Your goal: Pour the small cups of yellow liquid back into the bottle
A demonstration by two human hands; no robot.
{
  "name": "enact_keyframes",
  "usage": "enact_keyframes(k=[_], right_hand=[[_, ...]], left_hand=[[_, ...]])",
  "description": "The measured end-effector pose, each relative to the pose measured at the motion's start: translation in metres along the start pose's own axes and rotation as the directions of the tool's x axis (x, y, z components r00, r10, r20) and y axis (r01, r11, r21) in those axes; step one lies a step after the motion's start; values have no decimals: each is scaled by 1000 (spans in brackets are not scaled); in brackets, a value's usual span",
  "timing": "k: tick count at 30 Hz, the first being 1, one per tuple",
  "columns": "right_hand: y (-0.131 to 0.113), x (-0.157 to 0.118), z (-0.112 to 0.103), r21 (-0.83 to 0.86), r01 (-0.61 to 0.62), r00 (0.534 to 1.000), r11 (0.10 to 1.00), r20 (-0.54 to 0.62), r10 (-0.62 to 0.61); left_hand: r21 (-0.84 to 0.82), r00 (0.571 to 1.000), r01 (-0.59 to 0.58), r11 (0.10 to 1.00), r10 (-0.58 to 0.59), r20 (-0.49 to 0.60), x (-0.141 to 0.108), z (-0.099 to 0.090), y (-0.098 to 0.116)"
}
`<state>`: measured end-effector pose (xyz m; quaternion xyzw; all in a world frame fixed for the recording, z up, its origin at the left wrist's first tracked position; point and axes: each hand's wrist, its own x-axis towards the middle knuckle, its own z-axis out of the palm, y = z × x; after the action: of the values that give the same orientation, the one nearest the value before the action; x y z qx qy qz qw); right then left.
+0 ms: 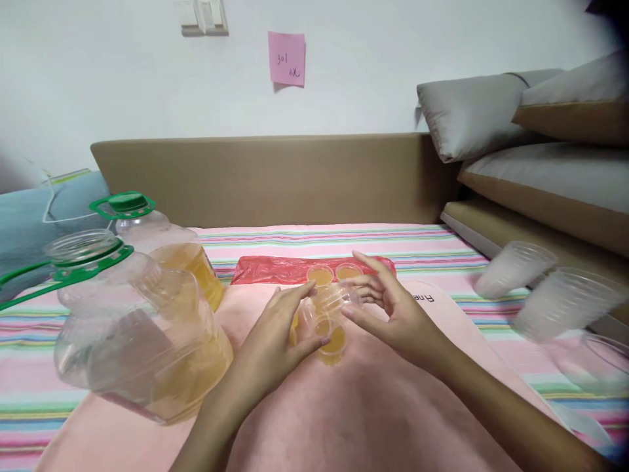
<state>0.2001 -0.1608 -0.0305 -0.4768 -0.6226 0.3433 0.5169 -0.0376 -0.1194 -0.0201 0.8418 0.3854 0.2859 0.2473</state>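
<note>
Between my two hands is a clear plastic cup (337, 296), tipped onto its side with its wide mouth toward the left. The thumb and fingers of my left hand (275, 334) are around its mouth end. My right hand (388, 305) has its thumb and fingers at the narrower end, with the index finger raised away. Right below and behind stand several small cups of orange-yellow liquid, including a front cup (334, 344), a back left cup (320, 275) and a back right cup (348, 271). My left hand partly hides another.
At left stand an uncapped large jug (137, 354) with yellow liquid and a green-capped jug (152, 229). Two stacks of clear cups, a near stack (565, 305) and a far stack (514, 269), lie at right. A red plastic bag (275, 269) lies behind the cups on the pink mat (393, 406).
</note>
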Motion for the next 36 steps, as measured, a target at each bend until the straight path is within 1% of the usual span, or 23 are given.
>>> enact_keyframes(k=[3,7,8,11,12,15,18,24,26,30,33,36], right_hand=[[3,-10,8,-28,27,998,999,-58,-29],[0,-18,5,-43,28,993,999,-110,-33],[-2,-19,3,-62,19,994,998,-105,-26],[-5,-19,-2,-195,9,998,981,-63,-22],[-6,-19,-2,-220,9,997,975,-69,-25],[-4,-21,-1,-223,17,993,975,-106,-42],[-2,-23,1,-237,24,995,971,-87,-46],[-2,-26,4,-169,-7,996,986,-88,-8],[-5,-26,4,-130,-3,993,992,-116,-12],[-9,-26,4,-210,10,994,978,-109,-33],[-9,-26,4,-213,18,990,977,-136,-48],[-7,-26,4,-234,34,990,972,-124,-64]], left_hand=[[30,1000,-25,999,24,17,2,3,-3],[39,998,-57,998,56,26,3,5,-4],[36,998,-64,997,63,26,3,6,-3],[45,995,-99,994,98,23,3,7,-3],[51,994,-112,992,111,23,3,8,-3],[67,991,-133,989,132,21,3,8,-5],[71,990,-137,988,135,28,4,9,-6],[86,989,-143,986,141,38,3,8,-4],[93,989,-146,985,143,39,2,7,-3],[105,986,-167,980,163,40,1,6,-3],[92,986,-160,983,156,51,1,6,-3],[84,985,-162,983,157,65,0,5,-2]])
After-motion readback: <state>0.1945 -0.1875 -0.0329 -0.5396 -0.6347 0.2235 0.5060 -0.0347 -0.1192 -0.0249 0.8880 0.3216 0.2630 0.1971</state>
